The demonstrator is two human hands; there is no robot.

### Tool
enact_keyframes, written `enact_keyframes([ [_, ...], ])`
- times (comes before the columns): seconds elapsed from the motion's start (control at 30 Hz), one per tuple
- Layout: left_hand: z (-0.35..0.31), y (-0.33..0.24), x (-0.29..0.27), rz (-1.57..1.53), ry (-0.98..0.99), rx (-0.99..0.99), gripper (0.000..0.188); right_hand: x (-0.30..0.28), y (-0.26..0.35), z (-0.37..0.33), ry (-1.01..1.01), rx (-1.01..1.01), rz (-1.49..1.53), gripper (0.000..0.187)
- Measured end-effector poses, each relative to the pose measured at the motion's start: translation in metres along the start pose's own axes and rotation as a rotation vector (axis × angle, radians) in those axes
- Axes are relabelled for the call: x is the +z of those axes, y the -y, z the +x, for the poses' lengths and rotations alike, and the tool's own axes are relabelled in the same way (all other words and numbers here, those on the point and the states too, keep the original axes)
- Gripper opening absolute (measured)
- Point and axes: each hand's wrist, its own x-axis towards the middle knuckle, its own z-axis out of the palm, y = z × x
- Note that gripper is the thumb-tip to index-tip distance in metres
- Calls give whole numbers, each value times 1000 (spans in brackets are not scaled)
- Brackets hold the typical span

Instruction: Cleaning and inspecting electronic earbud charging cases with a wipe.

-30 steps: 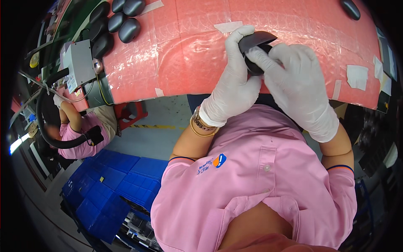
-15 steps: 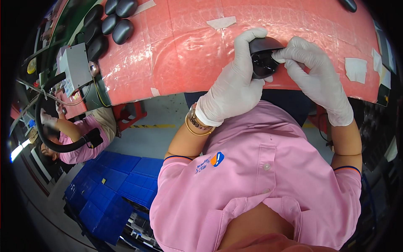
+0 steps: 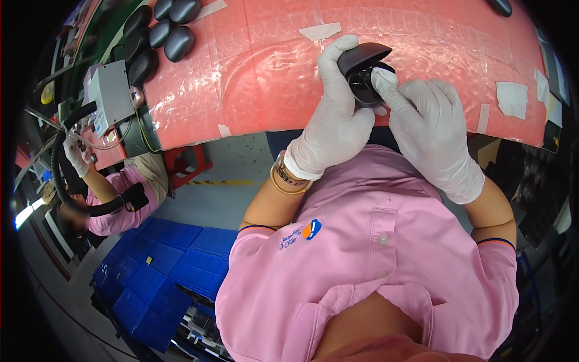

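Observation:
A dark, rounded flip-lid case (image 3: 363, 55), resembling an earbud charging case, is held tilted above the near part of the table. Its lid stands raised, and glossy black hollows show inside. My gloved left hand (image 3: 338, 114) is closed around the case from the left, with the thumb up along the lid side. The gloved right hand (image 3: 425, 117) reaches in from the right. One outstretched digit presses on the case's inner rim, while the other fingers bend away from it. I see nothing gripped in that hand, though the contact spot itself is hidden.
Several similar dark cases (image 3: 180, 44) lie at the far left of the pink film-covered table (image 3: 265, 72). A grey box (image 3: 111, 93) with cables stands nearby. White paper (image 3: 511, 99) lies at right. Another person (image 3: 114, 202) works at left, beside blue crates (image 3: 151, 283).
The case has shifted slightly left and turned, with its lid now showing edge-on. My right hand has changed from a pinch at the rim to one digit pressing inside.

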Motion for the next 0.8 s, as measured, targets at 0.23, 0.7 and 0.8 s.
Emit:
enact_keyframes([
  [0.23,-1,14,1,249,-36,213,78,5,18,-5,66,504,931,53],
  [0.7,6,-34,-38,-651,180,-468,65,-27,-49,16,40,15,215,47],
  [0.8,9,-38,-41,-554,248,-499,67,-30,-48,32,186,-188,95,41],
])
